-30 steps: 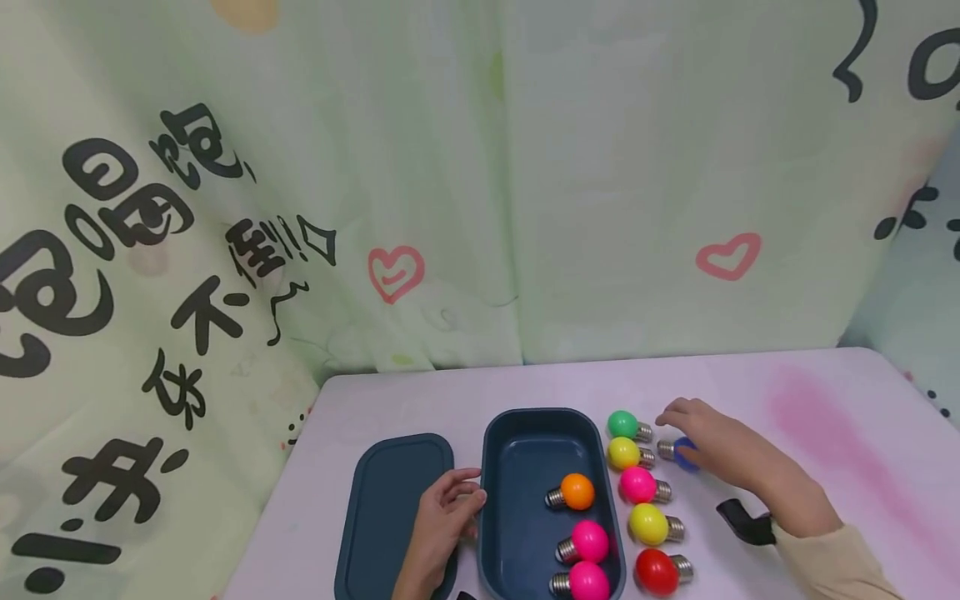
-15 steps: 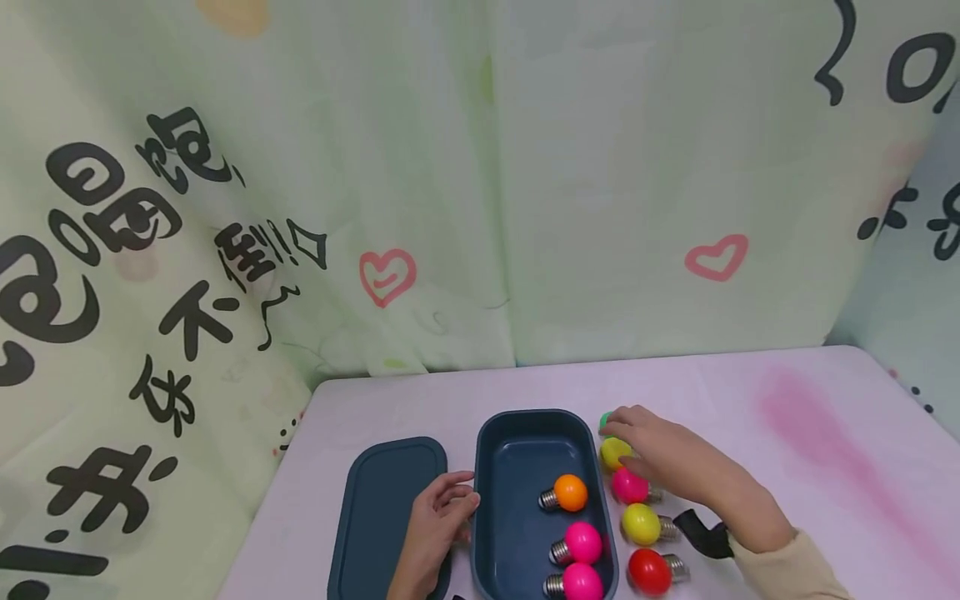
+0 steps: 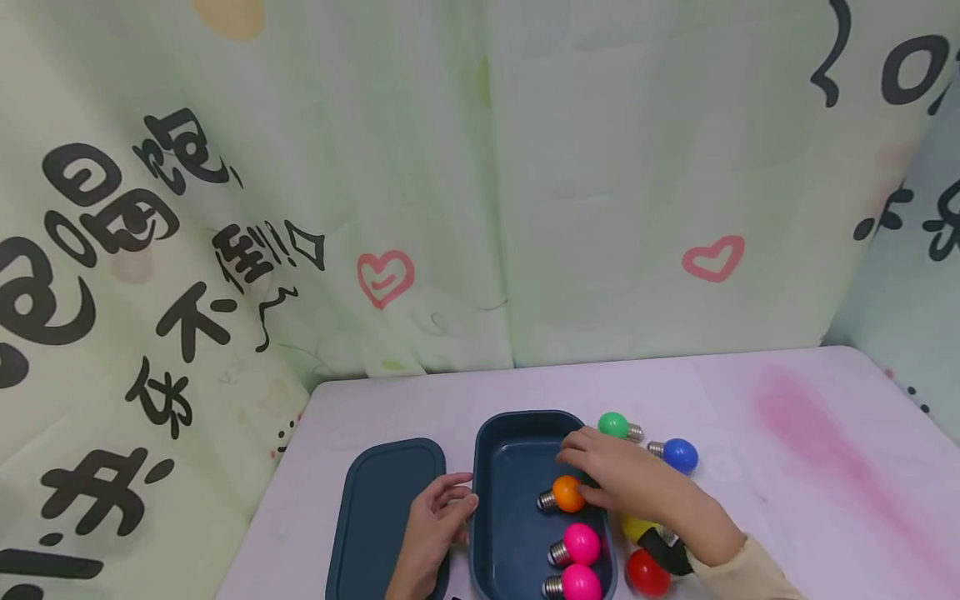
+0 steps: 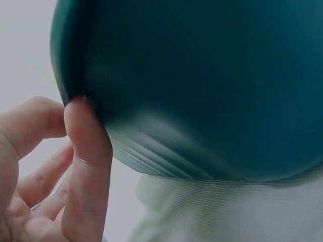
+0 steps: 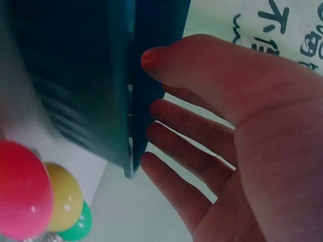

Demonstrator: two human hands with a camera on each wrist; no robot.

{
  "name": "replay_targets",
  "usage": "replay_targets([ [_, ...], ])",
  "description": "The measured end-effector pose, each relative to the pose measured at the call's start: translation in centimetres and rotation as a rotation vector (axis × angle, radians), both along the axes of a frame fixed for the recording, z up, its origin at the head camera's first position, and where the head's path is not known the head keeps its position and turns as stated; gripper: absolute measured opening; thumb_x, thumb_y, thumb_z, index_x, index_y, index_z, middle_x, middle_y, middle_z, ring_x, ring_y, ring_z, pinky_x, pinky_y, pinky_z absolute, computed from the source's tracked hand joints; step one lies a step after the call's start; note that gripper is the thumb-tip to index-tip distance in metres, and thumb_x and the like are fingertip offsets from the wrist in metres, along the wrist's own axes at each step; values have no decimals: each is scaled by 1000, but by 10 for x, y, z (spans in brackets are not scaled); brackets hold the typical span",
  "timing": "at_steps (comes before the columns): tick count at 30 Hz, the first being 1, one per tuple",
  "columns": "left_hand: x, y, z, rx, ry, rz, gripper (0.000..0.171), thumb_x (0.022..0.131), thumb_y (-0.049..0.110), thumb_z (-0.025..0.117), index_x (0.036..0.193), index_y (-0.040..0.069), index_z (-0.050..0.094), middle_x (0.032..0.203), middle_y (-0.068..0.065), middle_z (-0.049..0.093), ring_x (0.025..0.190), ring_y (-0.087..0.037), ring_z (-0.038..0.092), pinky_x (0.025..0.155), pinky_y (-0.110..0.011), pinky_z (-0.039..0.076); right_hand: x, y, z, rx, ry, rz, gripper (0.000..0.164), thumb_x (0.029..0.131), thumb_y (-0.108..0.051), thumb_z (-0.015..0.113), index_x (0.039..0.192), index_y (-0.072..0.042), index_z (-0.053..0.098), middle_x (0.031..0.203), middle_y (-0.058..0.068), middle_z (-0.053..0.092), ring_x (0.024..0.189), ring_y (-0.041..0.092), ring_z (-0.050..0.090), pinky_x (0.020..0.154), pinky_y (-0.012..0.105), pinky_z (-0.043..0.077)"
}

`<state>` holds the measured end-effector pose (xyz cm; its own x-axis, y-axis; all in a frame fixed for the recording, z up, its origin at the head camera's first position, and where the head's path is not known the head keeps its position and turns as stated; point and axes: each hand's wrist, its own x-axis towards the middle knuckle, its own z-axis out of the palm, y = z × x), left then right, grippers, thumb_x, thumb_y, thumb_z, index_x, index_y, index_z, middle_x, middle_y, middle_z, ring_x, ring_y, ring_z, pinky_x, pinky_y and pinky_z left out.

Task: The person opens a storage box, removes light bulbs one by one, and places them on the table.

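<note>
My left hand point(image 3: 435, 525) touches the left side of the dark blue box point(image 3: 491, 442) with thumb and fingertips at its rim. In the left wrist view the thumb overlaps the box wall point(image 4: 202, 91). My right hand point(image 3: 622, 475) reaches over the box's right rim, palm down, thumb tip beside the orange bulb point(image 3: 567, 493). Its fingers spread apart with nothing between them in the right wrist view. Two pink bulbs point(image 3: 581, 543) lie in the box below the orange one. Right of the box, the row's yellow bulb point(image 5: 65, 194) and pink bulb point(image 5: 22, 189) show in the right wrist view.
A flat dark blue lid point(image 3: 382, 500) lies left of the box, under the left forearm. Outside the box are a green bulb point(image 3: 613, 425), a blue bulb point(image 3: 681, 456), a second yellow bulb point(image 3: 636, 527) and a red bulb point(image 3: 647, 573). A printed curtain point(image 3: 600, 208) hangs behind the table.
My right hand has moved left, from beside the blue bulb, across the row of bulbs to over the box. The left hand stays at the box's rim. The head view has shifted slightly.
</note>
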<state>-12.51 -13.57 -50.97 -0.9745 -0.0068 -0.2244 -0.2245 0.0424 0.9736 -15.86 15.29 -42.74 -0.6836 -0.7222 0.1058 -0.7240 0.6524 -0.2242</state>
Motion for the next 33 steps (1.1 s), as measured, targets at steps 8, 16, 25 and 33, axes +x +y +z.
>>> replay_targets([
  [8, 0, 0, -1, 7, -17, -3, 43, 90, 20, 73, 128, 4, 60, 97, -5, 67, 76, -14, 62, 54, -26, 53, 1, -15, -15, 39, -19, 77, 33, 84, -17, 79, 115, -9, 70, 110, 1, 65, 102, 16, 58, 86, 26, 56],
  [16, 0, -3, -2, 46, -27, -12, 44, 90, 18, 72, 130, 2, 59, 96, -3, 66, 74, -12, 62, 53, -25, 52, -1, -21, -26, 80, -1, 87, 24, 85, -17, 78, 108, -13, 72, 101, -4, 64, 91, 10, 56, 83, 23, 55],
  [25, -1, -3, -3, 52, -35, -13, 45, 90, 19, 73, 130, 3, 59, 96, -3, 66, 74, -13, 63, 53, -25, 51, 4, -18, -12, 1, -44, 53, 25, 88, -17, 75, 112, -13, 71, 107, -2, 64, 98, 13, 58, 85, 24, 56],
  [33, -2, -3, -2, 52, -32, -19, 45, 90, 20, 73, 130, 3, 59, 96, -3, 66, 76, -13, 64, 53, -26, 51, 9, -4, 0, -51, -26, 9, 31, 85, -14, 77, 116, -16, 70, 114, -1, 63, 101, 15, 61, 83, 26, 57],
])
